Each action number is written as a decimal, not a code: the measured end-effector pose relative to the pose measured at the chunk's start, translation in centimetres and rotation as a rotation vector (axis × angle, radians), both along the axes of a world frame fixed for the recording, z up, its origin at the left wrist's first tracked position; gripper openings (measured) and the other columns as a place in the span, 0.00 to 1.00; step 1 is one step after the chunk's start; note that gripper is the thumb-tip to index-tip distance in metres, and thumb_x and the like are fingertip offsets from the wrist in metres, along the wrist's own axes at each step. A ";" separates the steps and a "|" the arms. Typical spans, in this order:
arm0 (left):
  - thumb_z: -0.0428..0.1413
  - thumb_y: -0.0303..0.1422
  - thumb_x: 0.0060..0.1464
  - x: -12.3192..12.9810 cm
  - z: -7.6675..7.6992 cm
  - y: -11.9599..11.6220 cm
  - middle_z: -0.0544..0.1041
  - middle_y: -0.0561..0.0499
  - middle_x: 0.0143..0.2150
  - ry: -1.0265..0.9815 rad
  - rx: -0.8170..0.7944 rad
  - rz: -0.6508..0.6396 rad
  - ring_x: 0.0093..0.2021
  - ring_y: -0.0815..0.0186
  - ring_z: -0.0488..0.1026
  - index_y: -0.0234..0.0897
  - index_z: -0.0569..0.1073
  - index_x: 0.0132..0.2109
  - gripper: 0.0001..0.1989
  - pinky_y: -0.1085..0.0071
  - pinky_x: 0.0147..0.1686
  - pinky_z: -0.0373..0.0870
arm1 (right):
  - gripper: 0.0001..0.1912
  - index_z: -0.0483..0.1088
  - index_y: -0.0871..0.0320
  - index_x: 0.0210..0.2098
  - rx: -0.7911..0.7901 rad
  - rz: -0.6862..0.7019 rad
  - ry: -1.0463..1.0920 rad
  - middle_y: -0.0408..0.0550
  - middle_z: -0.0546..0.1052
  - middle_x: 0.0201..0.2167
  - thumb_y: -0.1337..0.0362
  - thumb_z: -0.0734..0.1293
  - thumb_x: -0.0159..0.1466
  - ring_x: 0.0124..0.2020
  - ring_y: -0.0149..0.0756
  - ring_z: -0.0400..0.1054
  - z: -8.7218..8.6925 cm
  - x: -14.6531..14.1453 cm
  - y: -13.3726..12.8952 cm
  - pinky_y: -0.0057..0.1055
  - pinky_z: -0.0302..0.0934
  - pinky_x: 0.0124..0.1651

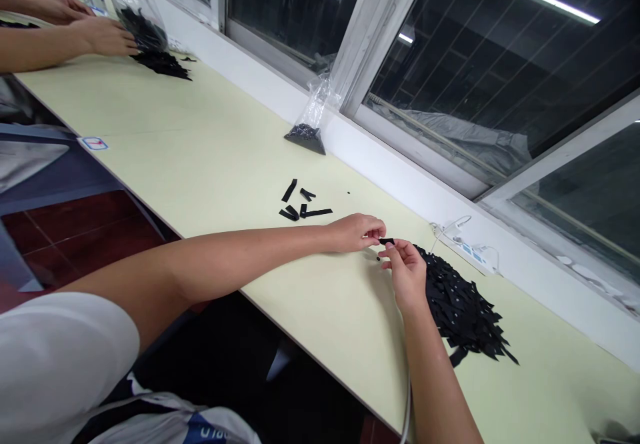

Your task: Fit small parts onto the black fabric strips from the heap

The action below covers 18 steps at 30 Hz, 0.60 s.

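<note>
Crosswise, black strip (387,241); long axis between left hand (356,232), right hand (407,272)

A short black fabric strip (387,240) is held level between the fingers of both hands, above the desk (320,311). Beside it spreads a heaped pile of black strips (463,307), many dotted with small pale spots. Four loose black strips (305,203), some folded, lie apart.
</note>
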State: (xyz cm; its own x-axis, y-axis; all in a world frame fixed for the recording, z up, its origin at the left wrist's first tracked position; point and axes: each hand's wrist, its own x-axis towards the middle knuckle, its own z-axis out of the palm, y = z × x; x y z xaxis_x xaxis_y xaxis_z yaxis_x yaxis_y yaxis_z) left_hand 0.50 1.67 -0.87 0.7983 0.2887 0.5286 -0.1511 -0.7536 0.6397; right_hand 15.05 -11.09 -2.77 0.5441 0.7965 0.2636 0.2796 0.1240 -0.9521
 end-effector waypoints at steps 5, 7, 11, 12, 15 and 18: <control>0.52 0.23 0.56 -0.1 0.0 0.0 0.76 0.48 0.40 -0.005 0.031 0.007 0.39 0.67 0.70 0.34 0.73 0.41 0.08 0.70 0.41 0.65 | 0.17 0.71 0.56 0.37 0.009 0.052 -0.016 0.45 0.76 0.33 0.50 0.73 0.58 0.35 0.37 0.73 0.1 -0.1 -0.1 0.28 0.64 0.28; 0.52 0.24 0.57 -0.1 0.0 -0.1 0.76 0.47 0.42 -0.001 0.020 0.010 0.40 0.67 0.71 0.34 0.73 0.42 0.08 0.70 0.42 0.66 | 0.16 0.72 0.56 0.37 0.014 0.055 -0.025 0.45 0.76 0.34 0.51 0.73 0.58 0.36 0.37 0.73 0.1 -0.1 -0.1 0.28 0.64 0.28; 0.52 0.26 0.60 0.0 -0.1 -0.1 0.77 0.46 0.43 0.017 0.032 0.045 0.41 0.66 0.71 0.35 0.74 0.43 0.07 0.69 0.43 0.66 | 0.15 0.73 0.56 0.38 0.027 0.047 -0.055 0.46 0.76 0.36 0.52 0.72 0.59 0.36 0.37 0.73 0.2 -0.1 -0.1 0.29 0.65 0.29; 0.52 0.27 0.61 0.0 -0.1 -0.1 0.77 0.46 0.43 0.016 0.038 0.057 0.41 0.66 0.71 0.35 0.74 0.43 0.07 0.69 0.43 0.66 | 0.15 0.73 0.56 0.38 0.029 0.044 -0.062 0.46 0.76 0.36 0.52 0.72 0.59 0.36 0.37 0.73 0.2 -0.1 -0.1 0.30 0.65 0.29; 0.51 0.29 0.63 0.1 -0.1 0.0 0.77 0.47 0.43 0.006 0.066 0.096 0.42 0.66 0.71 0.36 0.75 0.42 0.07 0.68 0.44 0.66 | 0.15 0.73 0.56 0.38 0.029 0.029 -0.092 0.47 0.77 0.34 0.51 0.72 0.59 0.35 0.37 0.72 0.3 -0.2 -0.2 0.31 0.65 0.30; 0.51 0.29 0.63 0.1 -0.1 0.2 0.77 0.47 0.42 -0.014 0.119 0.120 0.43 0.65 0.71 0.37 0.75 0.41 0.07 0.67 0.46 0.65 | 0.16 0.73 0.57 0.39 0.018 0.005 -0.162 0.48 0.78 0.34 0.51 0.71 0.60 0.35 0.38 0.72 0.2 -0.2 -0.3 0.32 0.65 0.32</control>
State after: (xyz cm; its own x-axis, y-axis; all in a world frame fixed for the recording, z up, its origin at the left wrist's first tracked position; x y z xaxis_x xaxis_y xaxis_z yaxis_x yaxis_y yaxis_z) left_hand 0.60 1.91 -0.98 0.7544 0.3158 0.5754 -0.0638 -0.8372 0.5432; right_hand 14.82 -11.39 -2.56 0.4894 0.7937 0.3614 0.4284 0.1422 -0.8924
